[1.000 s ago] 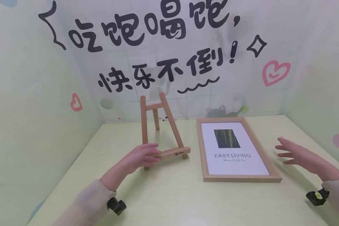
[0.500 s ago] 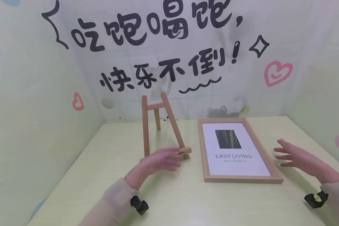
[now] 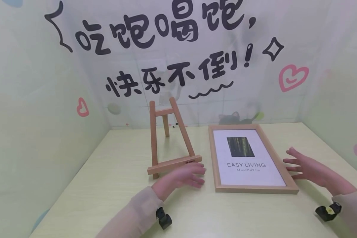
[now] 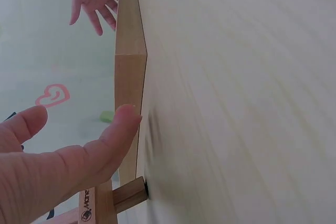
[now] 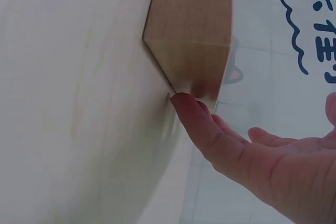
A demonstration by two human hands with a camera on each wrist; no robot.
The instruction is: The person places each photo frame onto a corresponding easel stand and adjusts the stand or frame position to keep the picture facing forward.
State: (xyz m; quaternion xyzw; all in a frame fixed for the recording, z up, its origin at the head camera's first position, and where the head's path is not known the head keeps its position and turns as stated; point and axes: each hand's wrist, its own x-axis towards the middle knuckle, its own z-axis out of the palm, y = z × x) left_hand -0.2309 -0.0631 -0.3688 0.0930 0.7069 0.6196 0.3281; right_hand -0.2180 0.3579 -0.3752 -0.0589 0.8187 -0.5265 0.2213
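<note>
- Beyond both hands, a pale printed wall (image 3: 196, 114) with dark lettering (image 3: 180, 74); beneath them, a light wood-grain worktop (image 3: 122, 185).
- Left hand (image 3: 181, 177): fingers loosely stretched toward the right hand, nothing grasped.
- Right hand (image 3: 307, 168): fingers spread and nearly straight, likewise free of any load; actual contact with the wood at the fingertips impossible to tell.
- Between the two hands, a wooden picture frame (image 3: 256, 189), lying flat and face up; just beside the right fingertips, and near the left ones with a narrow gap showing in the head view.
- Within it, a white sheet (image 3: 247, 177) marked EASY LIVING, with a small dark picture (image 3: 241, 147) above the words.
- By judgement, stiff and fairly light, smooth enough to slide a little under dry fingers; front possibly easy to scratch or crack, its covering not clear.
- Best held by the side rails (image 3: 214, 158), one under each hand, with fingers hooked beneath and pressure kept off the face.
- Just beyond the left hand, a wooden easel (image 3: 153, 138), standing with its ledge (image 3: 172, 164) near the knuckles.
</note>
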